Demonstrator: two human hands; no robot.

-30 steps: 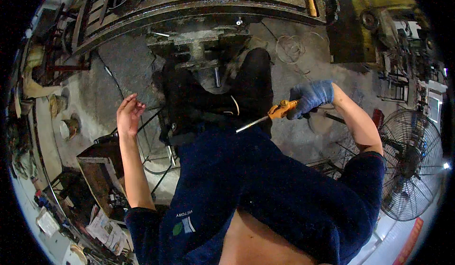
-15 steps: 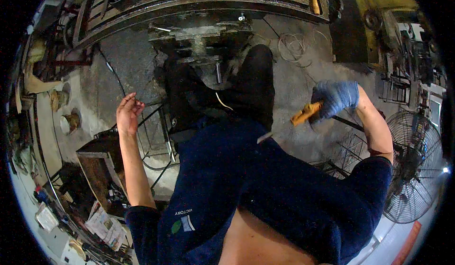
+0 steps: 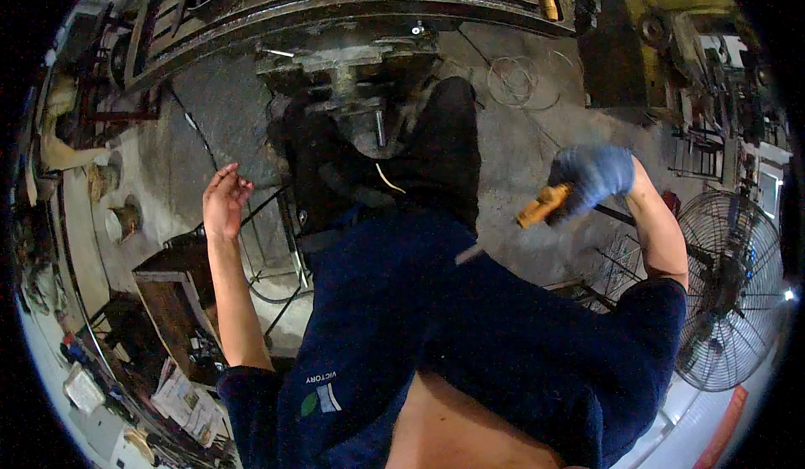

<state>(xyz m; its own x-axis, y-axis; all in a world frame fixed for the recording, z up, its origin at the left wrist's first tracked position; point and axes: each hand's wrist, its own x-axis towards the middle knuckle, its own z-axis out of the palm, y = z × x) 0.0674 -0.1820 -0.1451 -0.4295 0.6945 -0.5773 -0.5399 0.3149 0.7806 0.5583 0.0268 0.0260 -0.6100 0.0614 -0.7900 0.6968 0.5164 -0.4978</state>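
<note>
Navy short-sleeved shirt [image 3: 377, 301], green-and-pale-blue chest logo [image 3: 321, 399]; black trousers [image 3: 449, 138], cream cord [image 3: 388, 179]; right hand [image 3: 594, 180] in blue glove [image 3: 610, 169], darker toward fingers.

Dark blue shirt [image 3: 377, 318]: on the left of my chest I wear one short word [image 3: 320, 378] in small pale capitals, upside down as I look at it.
Emblem [image 3: 325, 398]: just beside that word, I see a green leaf and a pale blue-and-white shape, side by side.
Black trousers [image 3: 335, 167]: at my left I notice a tiny pale mark [image 3: 303, 216], too small to read.
Printed sheet [image 3: 186, 406]: to my left, its small print I cannot make out.
</note>
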